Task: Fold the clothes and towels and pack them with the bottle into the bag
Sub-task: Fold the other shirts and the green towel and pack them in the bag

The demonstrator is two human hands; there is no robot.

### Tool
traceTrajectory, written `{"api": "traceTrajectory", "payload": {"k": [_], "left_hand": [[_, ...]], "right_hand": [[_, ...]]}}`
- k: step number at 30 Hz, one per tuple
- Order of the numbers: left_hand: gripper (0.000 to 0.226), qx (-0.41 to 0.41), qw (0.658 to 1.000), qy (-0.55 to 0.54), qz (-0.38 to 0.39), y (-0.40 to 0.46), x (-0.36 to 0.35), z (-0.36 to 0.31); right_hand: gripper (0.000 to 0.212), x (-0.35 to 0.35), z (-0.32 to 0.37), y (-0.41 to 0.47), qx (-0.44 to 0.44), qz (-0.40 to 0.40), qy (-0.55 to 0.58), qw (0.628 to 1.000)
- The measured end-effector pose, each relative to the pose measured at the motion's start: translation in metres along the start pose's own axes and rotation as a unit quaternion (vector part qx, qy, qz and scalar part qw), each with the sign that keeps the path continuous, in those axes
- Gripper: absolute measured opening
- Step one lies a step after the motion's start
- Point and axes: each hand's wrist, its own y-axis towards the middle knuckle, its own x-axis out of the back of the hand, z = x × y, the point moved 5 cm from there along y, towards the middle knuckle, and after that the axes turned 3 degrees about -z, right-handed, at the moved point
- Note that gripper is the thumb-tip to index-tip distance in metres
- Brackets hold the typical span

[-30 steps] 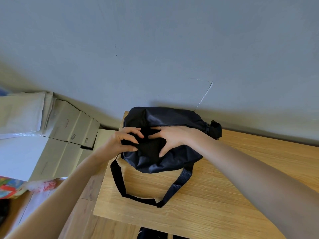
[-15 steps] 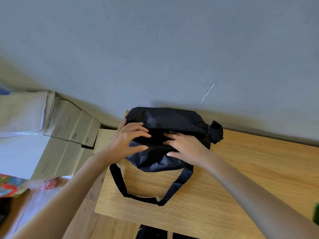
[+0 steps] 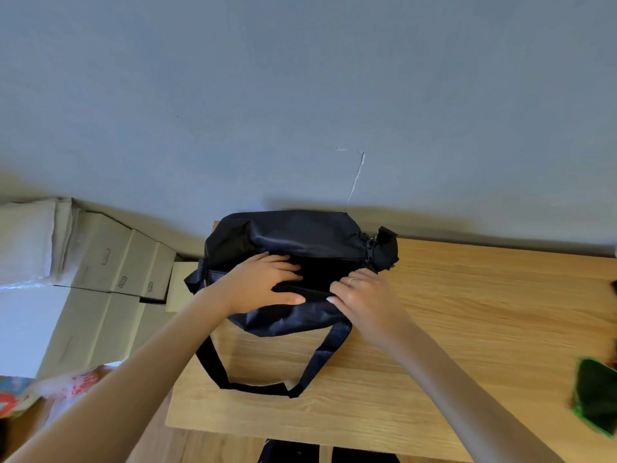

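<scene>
Your left hand [image 3: 263,284] lies on the bag [image 3: 293,242], fingers fairly straight and a little spread, thumb along the near lip of its opening; your right hand [image 3: 364,295] pinches that same lip, fingers curled on the fabric, a ring on one. The bag sits at the far left of the table [image 3: 467,329], against the grey wall [image 3: 300,95]; its strap [image 3: 263,385] loops toward you. One bag, one strap, two hands; some boxes [image 3: 110,262] stand left; one green thing [image 3: 597,396] lies at the right edge.
</scene>
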Motion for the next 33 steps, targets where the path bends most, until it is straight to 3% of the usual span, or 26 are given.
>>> {"api": "traceTrajectory", "payload": {"k": [2,6,10,21,33], "left_hand": [[0.081,-0.002,0.998,-0.029,-0.053,-0.004,0.007,-0.002],[0.073,-0.014,0.979,-0.095,-0.179,-0.02,0.026,-0.009],[0.045,-0.014,0.955,-0.135,-0.262,-0.024,0.043,-0.025],[0.027,0.011,0.946,-0.246,-0.21,0.048,0.046,-0.134],[0.027,-0.015,0.953,-0.283,-0.111,0.198,-0.009,-0.367]], "right_hand": [[0.015,0.002,-0.003,-0.006,0.006,-0.017,-0.005,1.0],[0.041,0.009,-0.019,-0.016,-0.04,-0.019,-0.012,0.999],[0.054,0.019,-0.037,-0.03,-0.097,-0.003,-0.002,0.995],[0.048,0.041,-0.126,-0.132,-0.294,0.014,0.067,0.953],[0.041,0.09,-0.289,-0.342,-0.452,0.037,0.036,0.89]]}}
